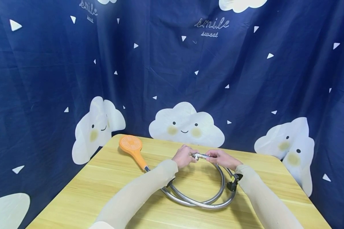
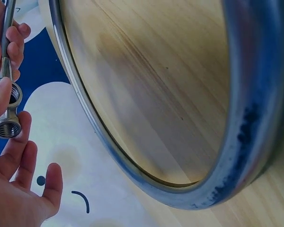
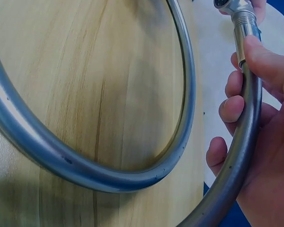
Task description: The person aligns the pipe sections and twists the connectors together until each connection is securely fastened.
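Observation:
My left hand (image 1: pixel 184 156) pinches a small chrome tee-shaped pipe fitting (image 2: pixel 7 126) between thumb and fingers. Threaded round openings show on it in the left wrist view. Facing it, my right hand (image 1: pixel 224 159) grips the end of a grey metal shower hose (image 3: pixel 248 109), the thumb lying on its chrome nut (image 3: pixel 241 42). Nut and fitting meet in line; how far the threads engage is hidden. From there the hose loops over the table below both hands. Its other end joins an orange shower head (image 1: pixel 131 143) at the left, partly behind my left sleeve.
Under the hose is a light wooden table (image 1: pixel 103 190) with rounded back corners. A dark blue curtain (image 1: pixel 172 63) with white clouds and triangles hangs close behind and at both sides. The hose loop stands between my forearms, near the right wrist's black strap (image 1: pixel 232 183).

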A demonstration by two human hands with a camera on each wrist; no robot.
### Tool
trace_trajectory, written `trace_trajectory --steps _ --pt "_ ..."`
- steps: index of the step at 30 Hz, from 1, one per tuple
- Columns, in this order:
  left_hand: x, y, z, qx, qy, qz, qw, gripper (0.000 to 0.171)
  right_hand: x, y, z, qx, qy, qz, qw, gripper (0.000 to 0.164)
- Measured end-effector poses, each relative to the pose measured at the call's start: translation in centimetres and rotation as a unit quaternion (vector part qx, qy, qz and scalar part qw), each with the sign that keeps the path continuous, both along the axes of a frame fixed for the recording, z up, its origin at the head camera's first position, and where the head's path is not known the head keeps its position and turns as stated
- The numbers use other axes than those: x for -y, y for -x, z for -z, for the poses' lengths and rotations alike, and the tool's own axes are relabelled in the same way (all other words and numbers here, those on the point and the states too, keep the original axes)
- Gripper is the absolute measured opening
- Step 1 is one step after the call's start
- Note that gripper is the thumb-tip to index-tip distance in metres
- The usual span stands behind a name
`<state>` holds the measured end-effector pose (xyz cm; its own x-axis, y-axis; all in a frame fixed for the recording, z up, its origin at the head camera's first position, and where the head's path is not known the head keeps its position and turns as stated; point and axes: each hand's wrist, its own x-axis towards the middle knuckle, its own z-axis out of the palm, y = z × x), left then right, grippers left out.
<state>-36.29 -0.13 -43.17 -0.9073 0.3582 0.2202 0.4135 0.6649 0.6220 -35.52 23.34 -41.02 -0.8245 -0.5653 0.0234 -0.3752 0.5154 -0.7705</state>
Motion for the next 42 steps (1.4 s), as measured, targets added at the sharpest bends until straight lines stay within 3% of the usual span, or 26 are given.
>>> trace_trajectory --steps 14,25,37,42 --pt "-0.26 -0.58 -0.05 0.002 -0.009 0.004 0.9999 0.052 -0.39 0.05 -0.09 0.013 -0.030 0.011 0.999 0.029" --pt "-0.59 -0.41 0.22 0.001 0.007 -0.003 1.0000 0.053 -0.29 -0.25 -0.04 0.034 0.002 0.022 0.999 0.025" --pt "-0.55 -0.69 0.10 -0.010 0.014 -0.005 0.9998 0.049 -0.41 0.04 0.11 0.029 -0.035 0.038 0.998 0.036" --pt "-0.46 -0.72 -0.05 -0.014 0.009 -0.007 0.9998 0.048 -0.19 -0.02 0.12 0.026 -0.016 0.029 0.999 0.029"
